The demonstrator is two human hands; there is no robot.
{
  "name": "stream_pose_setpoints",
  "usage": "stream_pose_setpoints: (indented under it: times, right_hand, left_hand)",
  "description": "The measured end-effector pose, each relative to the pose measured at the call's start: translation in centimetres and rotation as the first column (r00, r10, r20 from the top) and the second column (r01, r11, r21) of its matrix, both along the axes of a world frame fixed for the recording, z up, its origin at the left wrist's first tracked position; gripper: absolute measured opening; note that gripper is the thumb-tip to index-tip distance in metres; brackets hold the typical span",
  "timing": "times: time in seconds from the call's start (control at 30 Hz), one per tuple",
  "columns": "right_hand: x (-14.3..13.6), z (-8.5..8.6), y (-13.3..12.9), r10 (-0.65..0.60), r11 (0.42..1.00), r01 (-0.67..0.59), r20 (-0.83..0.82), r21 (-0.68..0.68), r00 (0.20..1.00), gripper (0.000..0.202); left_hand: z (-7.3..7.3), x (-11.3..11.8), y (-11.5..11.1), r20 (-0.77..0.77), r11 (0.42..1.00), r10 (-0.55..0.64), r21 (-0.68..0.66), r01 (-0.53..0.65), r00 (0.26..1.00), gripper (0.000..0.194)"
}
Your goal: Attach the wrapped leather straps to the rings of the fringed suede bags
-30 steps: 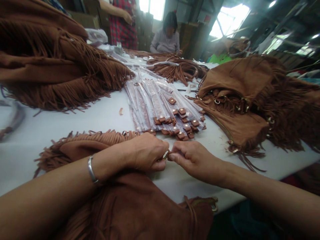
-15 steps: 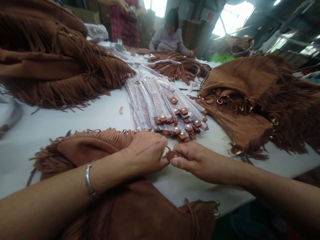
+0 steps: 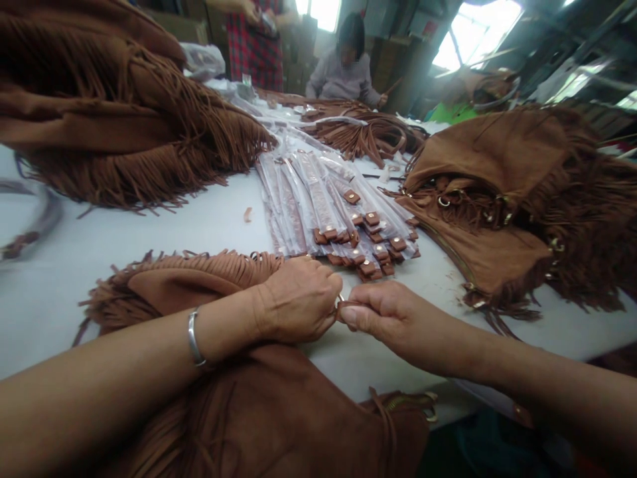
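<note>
A brown fringed bag lies under my forearms at the table's near edge, a zipper with a metal end piece at its right corner. My left hand is closed at a gold-coloured metal ring; the ring's lower part is hidden by fingers. Facing it, my right hand pinches the brown end of a strap between thumb and forefinger, right against the ring. Below my right wrist hangs a length in clear plastic wrap with a brown tip.
Several plastic-wrapped straps with brown snap ends lie just beyond my hands. Fringed brown bags are heaped at left and right. Loose brown straps lie farther back. Two people are across the white table.
My right hand has turned the strap end flatter against the ring, and less of the ring shows. The wrapped length below my right wrist has come into view. The view has shifted slightly.
</note>
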State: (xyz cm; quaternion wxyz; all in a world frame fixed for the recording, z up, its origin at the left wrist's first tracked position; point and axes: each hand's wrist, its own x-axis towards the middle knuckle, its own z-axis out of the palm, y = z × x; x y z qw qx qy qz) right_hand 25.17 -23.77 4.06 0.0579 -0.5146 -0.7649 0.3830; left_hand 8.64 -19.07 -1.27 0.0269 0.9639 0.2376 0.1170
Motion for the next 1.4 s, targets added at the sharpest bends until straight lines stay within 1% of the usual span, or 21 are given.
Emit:
stream_pose_setpoints:
  times: [0.13, 0.17, 0.23, 0.3, 0.37, 0.47, 0.57, 0.67, 0.73, 0.77, 0.8, 0.83, 0.87, 0.93, 0.97, 1.03, 1.1, 1.17, 1.27, 1.33, 1.4]
  right_hand:
    - [0.2, -0.5, 0.1, -0.075, 0.997, 0.075, -0.064, 0.005, 0.995, 0.027]
    - [0.2, -0.7, 0.3, -0.102, 0.995, 0.103, -0.07, 0.015, 0.992, 0.027]
    - [0.1, -1.2, 0.9, -0.17, 0.984, 0.173, -0.076, 0.034, 0.982, 0.026]
    - [-0.1, -1.7, 1.7, -0.247, 0.965, 0.253, -0.083, 0.068, 0.965, 0.026]
    - [-0.4, -2.0, 2.4, -0.292, 0.949, 0.301, -0.097, 0.098, 0.951, 0.026]
    - [-0.5, -2.0, 2.9, -0.247, 0.96, 0.257, -0.097, 0.112, 0.964, 0.026]
    - [0.0, -1.5, 3.0, -0.142, 0.985, 0.149, -0.076, 0.084, 0.987, 0.026]
    - [0.6, -1.4, 3.4, -0.019, 0.999, 0.013, -0.161, -0.036, 0.987, 0.027]
    - [0.9, -1.5, 3.7, 0.046, 0.988, -0.081, -0.251, -0.132, 0.967, 0.027]
    - [0.9, -1.4, 3.8, 0.057, 0.983, -0.102, -0.277, -0.153, 0.959, 0.027]
    - [0.8, -1.3, 3.7, 0.055, 0.986, -0.097, -0.276, -0.139, 0.96, 0.026]
    - [0.6, -1.1, 3.5, 0.042, 0.995, -0.064, -0.239, -0.083, 0.97, 0.026]
    - [0.3, -0.8, 3.2, 0.02, 1.0, -0.019, -0.173, 0.008, 0.985, 0.025]
    - [-0.4, 0.0, 2.2, -0.05, 0.975, 0.047, 0.006, 0.219, 0.999, 0.024]
    - [-0.7, 0.3, 1.6, -0.089, 0.952, 0.059, 0.086, 0.299, 0.992, 0.024]
    - [-1.4, 0.8, 0.7, -0.142, 0.925, 0.066, 0.18, 0.374, 0.973, 0.024]
    - [-1.6, 1.0, 0.4, -0.153, 0.921, 0.071, 0.188, 0.384, 0.97, 0.024]
    - [-1.3, 0.9, 0.9, -0.112, 0.937, 0.06, 0.132, 0.344, 0.985, 0.025]
    - [-0.3, 0.4, 2.3, 0.042, 0.982, -0.034, -0.042, 0.183, 0.998, 0.027]
    - [0.5, 0.0, 3.1, 0.139, 0.987, -0.126, -0.143, 0.098, 0.98, 0.028]
    - [1.0, -0.2, 3.8, 0.183, 0.983, -0.175, -0.178, 0.062, 0.967, 0.029]
  left_hand:
    - [0.1, 0.4, -0.4, 0.004, 0.999, 0.048, -0.004, -0.048, 0.999, 0.025]
    - [0.3, 0.6, -0.5, -0.004, 0.996, 0.09, -0.016, -0.09, 0.996, 0.024]
    - [0.6, 1.1, -0.5, -0.05, 0.974, 0.22, -0.049, -0.222, 0.974, 0.022]
    - [0.9, 1.5, -0.3, -0.118, 0.927, 0.355, -0.082, -0.366, 0.927, 0.022]
    - [1.1, 1.6, 0.0, -0.149, 0.893, 0.426, -0.087, -0.441, 0.892, 0.023]
    - [0.9, 1.2, 0.4, -0.098, 0.915, 0.397, -0.035, -0.402, 0.913, 0.025]
    - [0.4, 0.6, 0.5, -0.072, 0.966, 0.256, -0.015, -0.258, 0.964, 0.023]
    - [0.0, 0.2, 0.4, -0.074, 0.992, 0.118, -0.034, -0.121, 0.99, 0.02]
    - [-0.2, 0.2, 0.2, -0.048, 0.997, 0.071, -0.029, -0.073, 0.996, 0.017]
    - [-0.2, 0.2, 0.2, -0.025, 0.997, 0.068, -0.023, -0.068, 0.997, 0.017]
    - [-0.1, 0.2, 0.1, 0.004, 0.996, 0.088, -0.017, -0.088, 0.996, 0.017]
    - [-0.1, 0.3, 0.1, 0.032, 0.991, 0.137, -0.019, -0.136, 0.99, 0.018]
    - [0.1, 0.4, 0.1, 0.051, 0.978, 0.206, -0.029, -0.205, 0.977, 0.02]
    - [0.3, 0.6, 0.1, 0.061, 0.936, 0.351, -0.063, -0.348, 0.934, 0.026]
    - [0.4, 0.6, 0.1, 0.053, 0.916, 0.399, -0.075, -0.395, 0.915, 0.029]
    - [0.5, 0.5, 0.2, 0.048, 0.902, 0.428, -0.079, -0.424, 0.902, 0.031]
    - [0.5, 0.3, 0.3, 0.066, 0.92, 0.389, -0.068, -0.385, 0.919, 0.027]
    - [0.5, -0.1, 0.5, 0.075, 0.942, 0.332, -0.069, -0.327, 0.94, 0.023]
    - [0.4, -0.3, 0.7, 0.052, 0.971, 0.231, -0.074, -0.227, 0.972, 0.022]
    - [0.2, -0.3, 0.6, 0.038, 0.981, 0.184, -0.062, -0.181, 0.982, 0.021]
    - [0.0, -0.2, 0.5, 0.035, 0.982, 0.182, -0.045, -0.181, 0.983, 0.02]
